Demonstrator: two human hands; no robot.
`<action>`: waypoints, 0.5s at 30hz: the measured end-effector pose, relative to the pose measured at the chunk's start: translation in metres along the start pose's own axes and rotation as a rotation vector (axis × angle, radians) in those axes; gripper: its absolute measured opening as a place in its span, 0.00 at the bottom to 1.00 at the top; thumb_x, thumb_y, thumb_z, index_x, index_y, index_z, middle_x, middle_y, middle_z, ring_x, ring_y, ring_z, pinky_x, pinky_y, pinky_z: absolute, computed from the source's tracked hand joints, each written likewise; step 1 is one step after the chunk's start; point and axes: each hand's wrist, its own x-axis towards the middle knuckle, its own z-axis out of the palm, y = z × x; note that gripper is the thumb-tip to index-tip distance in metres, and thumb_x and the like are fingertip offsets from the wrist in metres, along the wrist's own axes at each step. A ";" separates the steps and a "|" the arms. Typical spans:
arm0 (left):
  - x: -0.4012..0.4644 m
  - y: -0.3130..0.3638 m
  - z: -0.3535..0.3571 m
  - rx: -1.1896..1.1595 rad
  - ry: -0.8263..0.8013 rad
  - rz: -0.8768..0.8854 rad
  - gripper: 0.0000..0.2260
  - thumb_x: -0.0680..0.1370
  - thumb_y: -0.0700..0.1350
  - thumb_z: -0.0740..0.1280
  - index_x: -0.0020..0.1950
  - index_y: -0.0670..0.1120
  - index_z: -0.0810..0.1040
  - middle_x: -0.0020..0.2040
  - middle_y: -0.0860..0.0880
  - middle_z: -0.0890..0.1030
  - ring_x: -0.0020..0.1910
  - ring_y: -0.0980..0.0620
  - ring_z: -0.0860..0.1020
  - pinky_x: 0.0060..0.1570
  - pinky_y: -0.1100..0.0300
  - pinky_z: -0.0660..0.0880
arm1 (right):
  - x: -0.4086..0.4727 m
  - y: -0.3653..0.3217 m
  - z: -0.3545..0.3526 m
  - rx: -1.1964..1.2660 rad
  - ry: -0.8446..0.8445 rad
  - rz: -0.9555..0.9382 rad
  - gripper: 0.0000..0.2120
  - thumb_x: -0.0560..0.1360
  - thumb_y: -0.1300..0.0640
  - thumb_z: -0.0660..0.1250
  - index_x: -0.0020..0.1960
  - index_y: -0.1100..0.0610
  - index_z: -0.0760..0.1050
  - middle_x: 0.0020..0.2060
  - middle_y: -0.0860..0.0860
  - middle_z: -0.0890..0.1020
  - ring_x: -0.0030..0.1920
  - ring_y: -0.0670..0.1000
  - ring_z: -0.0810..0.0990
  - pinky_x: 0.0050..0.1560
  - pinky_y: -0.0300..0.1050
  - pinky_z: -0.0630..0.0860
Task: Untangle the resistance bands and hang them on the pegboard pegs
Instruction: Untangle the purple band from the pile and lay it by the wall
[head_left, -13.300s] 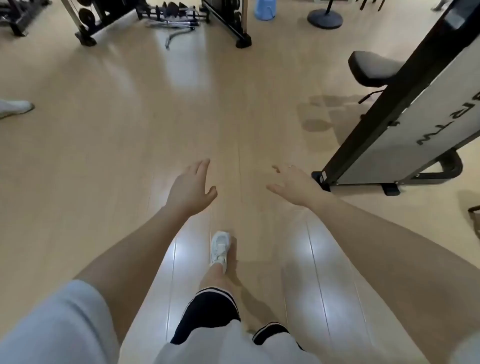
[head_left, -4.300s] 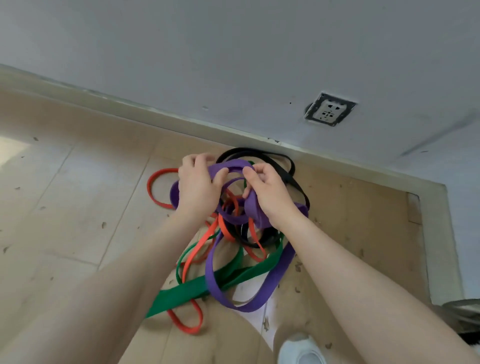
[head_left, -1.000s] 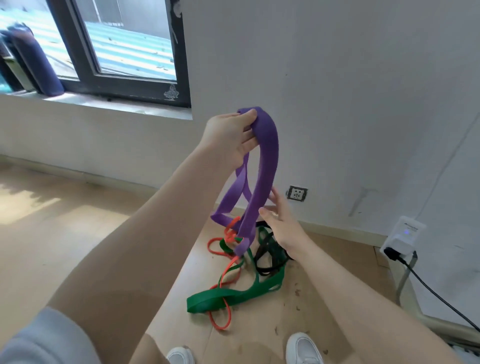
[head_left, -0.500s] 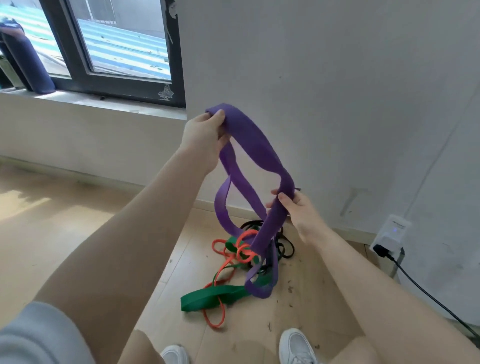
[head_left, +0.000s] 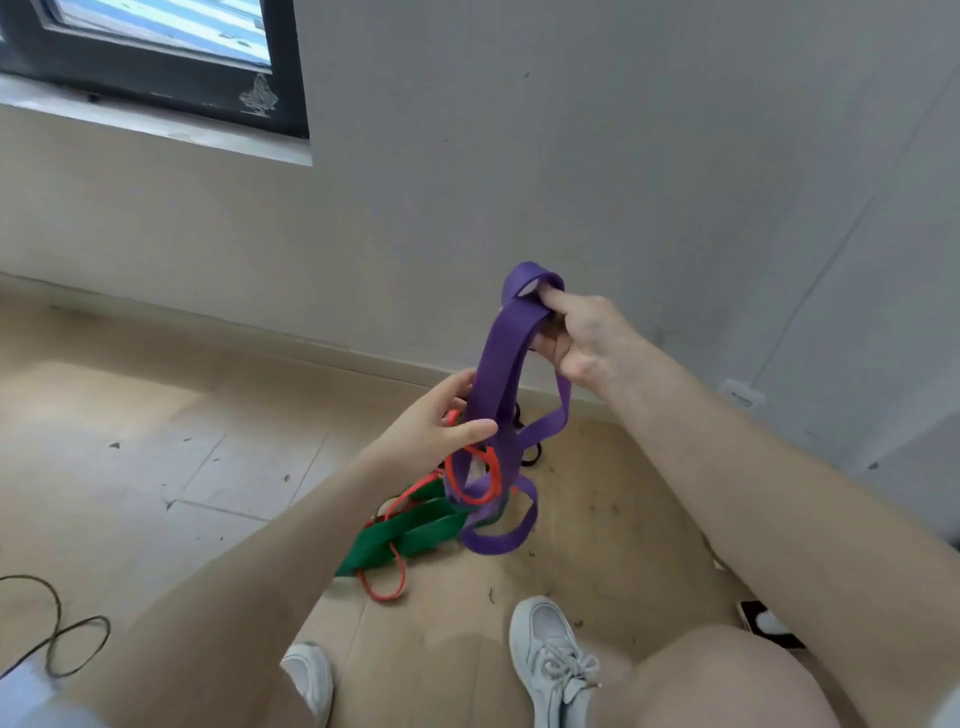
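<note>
I see my right hand (head_left: 576, 338) raised in front of the grey wall (head_left: 623, 156), its fingers (head_left: 553, 299) curled round the top bend of the wide purple rubber band (head_left: 498, 364), which hangs from there as a long flat loop. My left hand (head_left: 431, 426) is lower, thumb and fingers pinching the same band partway down. The band's bottom end lies on the wooden floor (head_left: 156, 441) just beside my right white shoe (head_left: 550, 654). Down there a thin orange rubber band (head_left: 467, 483) wraps round the purple one, and a broad green rubber band (head_left: 405, 535) lies under both. A thin black band (head_left: 530, 457) shows behind them, nearer the wall.

I judge these bands soft, limp and stretchy, light enough for one hand, with a grippy surface that snags at crossings. Best hold: flat faces, close above the orange wrap, easing the loop through, not yanking. No pegboard is visible.
</note>
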 end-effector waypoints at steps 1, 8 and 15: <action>0.003 0.004 -0.003 0.050 0.016 0.016 0.16 0.76 0.36 0.66 0.62 0.48 0.72 0.51 0.53 0.80 0.49 0.55 0.79 0.52 0.61 0.77 | 0.001 -0.003 0.004 0.031 0.011 0.005 0.08 0.79 0.64 0.60 0.42 0.63 0.74 0.28 0.54 0.81 0.25 0.49 0.80 0.26 0.40 0.78; 0.017 0.043 -0.025 -0.196 0.361 0.069 0.07 0.75 0.34 0.67 0.46 0.46 0.78 0.38 0.49 0.82 0.35 0.56 0.80 0.38 0.62 0.78 | 0.004 0.004 0.008 -0.203 -0.030 -0.046 0.09 0.78 0.52 0.62 0.45 0.58 0.73 0.43 0.56 0.77 0.43 0.52 0.78 0.45 0.42 0.77; 0.024 0.045 -0.036 -0.338 0.534 -0.188 0.05 0.77 0.42 0.66 0.52 0.44 0.78 0.45 0.45 0.81 0.43 0.48 0.79 0.44 0.54 0.77 | -0.034 0.079 -0.005 -0.916 -0.230 -0.240 0.16 0.73 0.52 0.70 0.59 0.52 0.71 0.48 0.43 0.79 0.49 0.44 0.78 0.44 0.35 0.74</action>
